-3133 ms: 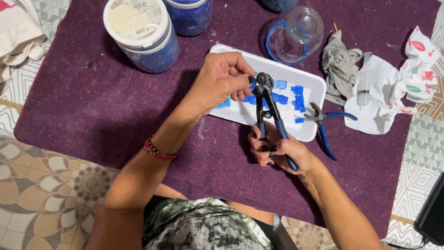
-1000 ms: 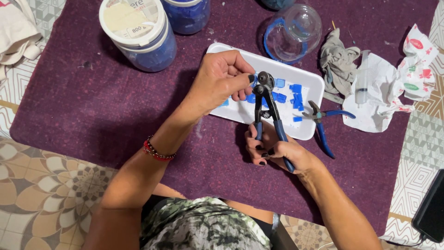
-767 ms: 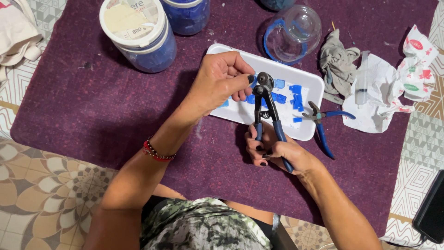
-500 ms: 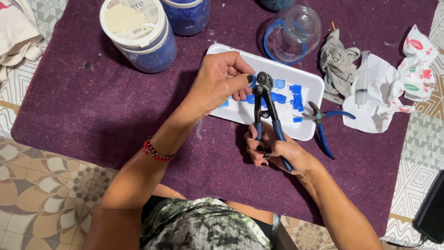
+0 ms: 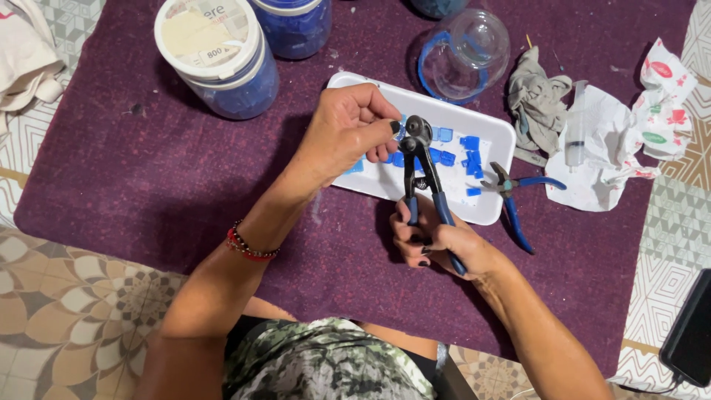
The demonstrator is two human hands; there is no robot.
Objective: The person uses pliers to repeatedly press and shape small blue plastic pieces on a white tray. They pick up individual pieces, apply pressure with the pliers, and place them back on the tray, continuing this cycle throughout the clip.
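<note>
Fingers of the left hand [image 5: 348, 133] pinch a small blue chip, mostly hidden by the fingertips, right at the head of the nippers [image 5: 424, 178], presenting it to the cutting wheels. The right hand [image 5: 437, 241] is closed around both blue handles, holding the tool upright above the white tray [image 5: 498, 137], so that any cut bits would drop in with the blue pieces [image 5: 459, 152] already scattered there. A second pair of pliers [image 5: 515, 196] lies just beside the tray's right edge, within easy reach. Beyond it sit a clear glass jar [image 5: 466, 52] on its side, a grey rag [image 5: 537, 104] and crumpled paper [image 5: 615, 148]. Two lidded tubs [image 5: 218, 55] stand at the far left of the purple mat [image 5: 148, 170], which probably cushions the work.
</note>
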